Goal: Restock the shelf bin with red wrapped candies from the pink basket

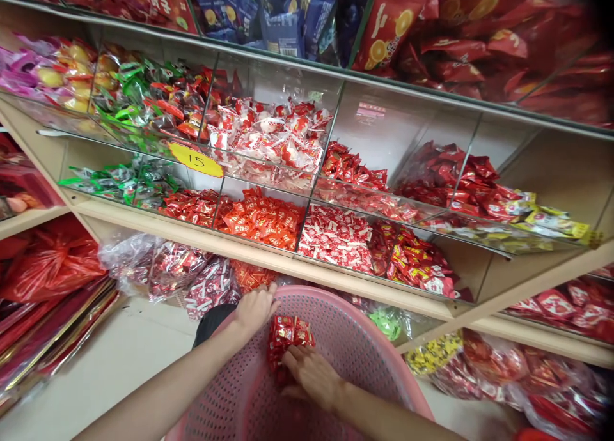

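A large pink perforated plastic basket [352,316] stands below the shelves in the head view. My left hand [254,310] is closed over its far left rim. Inside the basket, my right hand [314,374] has its fingers curled against a bunch of red-wrapped candies [285,329], near the left wall. Part of the bunch and some of the right fingertips are hidden behind that hand.
Ahead, clear-fronted shelf bins hold orange-red packets [263,220], small red-and-white candies [336,236] and green-wrapped sweets [119,182]. A yellow price tag [196,160] reads 15. Bagged candies [518,364] lie at the lower right; a red plastic bag [52,262] sits left.
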The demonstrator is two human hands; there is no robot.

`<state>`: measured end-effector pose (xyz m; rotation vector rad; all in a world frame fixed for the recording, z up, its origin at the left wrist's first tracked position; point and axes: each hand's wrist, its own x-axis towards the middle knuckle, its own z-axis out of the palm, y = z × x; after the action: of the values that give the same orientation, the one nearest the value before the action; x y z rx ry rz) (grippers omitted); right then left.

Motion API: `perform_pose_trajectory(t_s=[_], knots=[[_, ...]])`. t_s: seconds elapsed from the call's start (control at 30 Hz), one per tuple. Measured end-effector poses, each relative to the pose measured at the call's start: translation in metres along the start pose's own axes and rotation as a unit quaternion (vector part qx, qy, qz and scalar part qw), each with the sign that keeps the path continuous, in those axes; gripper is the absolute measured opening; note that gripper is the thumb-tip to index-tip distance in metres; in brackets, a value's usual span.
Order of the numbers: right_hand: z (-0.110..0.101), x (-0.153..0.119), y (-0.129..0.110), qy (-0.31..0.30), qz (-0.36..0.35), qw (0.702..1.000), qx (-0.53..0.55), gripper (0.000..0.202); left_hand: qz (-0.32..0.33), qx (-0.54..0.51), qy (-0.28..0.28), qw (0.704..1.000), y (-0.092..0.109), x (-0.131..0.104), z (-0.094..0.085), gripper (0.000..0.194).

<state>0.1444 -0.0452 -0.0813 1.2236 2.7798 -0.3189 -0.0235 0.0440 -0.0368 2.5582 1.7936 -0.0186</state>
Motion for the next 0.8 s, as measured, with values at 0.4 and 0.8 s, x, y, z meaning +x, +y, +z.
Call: perform_pose_trajectory(t_s=[0.4, 0.8], knots=[[0.002, 0.005, -0.001, -0.005, 0.010, 1.000, -0.004, 0.033, 0.000, -0.001, 0.001, 1.000, -0.001, -0.002, 0.000, 0.044], [-0.199, -0.017, 0.014, 0.323, -0.029, 0.946, 0.000, 0.020, 0.000, 0.010, 0.014, 1.000, -0.005, -0.002, 0.004, 0.041]])
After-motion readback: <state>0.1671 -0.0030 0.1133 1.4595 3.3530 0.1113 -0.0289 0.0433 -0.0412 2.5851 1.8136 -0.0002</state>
